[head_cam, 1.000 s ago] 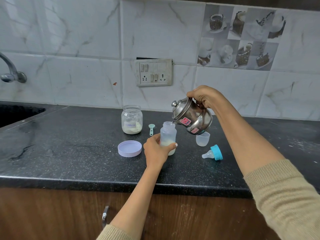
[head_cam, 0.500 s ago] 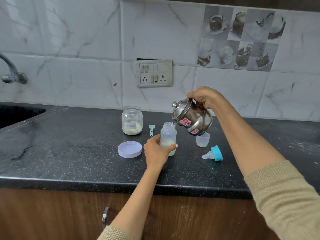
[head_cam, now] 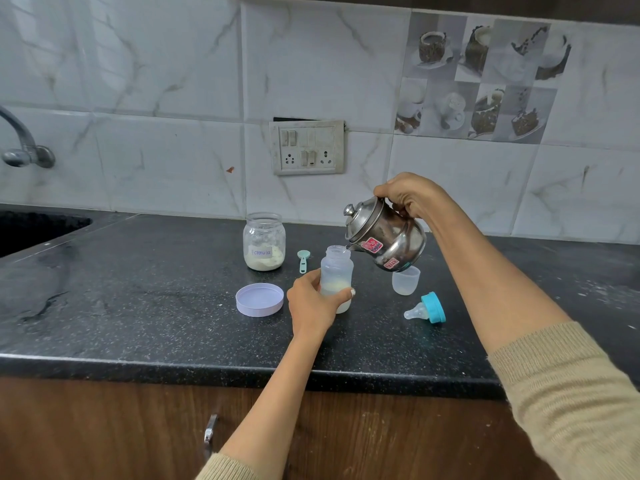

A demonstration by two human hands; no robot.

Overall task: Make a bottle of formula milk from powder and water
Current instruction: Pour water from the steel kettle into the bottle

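Observation:
A clear baby bottle (head_cam: 336,268) stands upright on the black counter (head_cam: 138,306) with pale milky liquid in its lower part. My left hand (head_cam: 311,299) is wrapped around its base. My right hand (head_cam: 408,195) grips the handle of a small steel kettle (head_cam: 388,237), tilted left so its spout rests over the bottle's open mouth. An open glass jar labelled Formula (head_cam: 264,241) holds white powder behind the bottle. A teal scoop (head_cam: 303,259) lies beside the jar. The bottle's teal ring with its teat (head_cam: 426,308) lies on its side to the right.
The jar's lilac lid (head_cam: 259,299) lies upside down left of my left hand. A small clear cap (head_cam: 405,280) stands under the kettle. A dark sink (head_cam: 38,230) and tap (head_cam: 24,147) are at the far left. A switch panel (head_cam: 307,147) is on the tiled wall.
Both hands, the bottle and the tilted kettle hold almost the same pose. The view has shifted very slightly.

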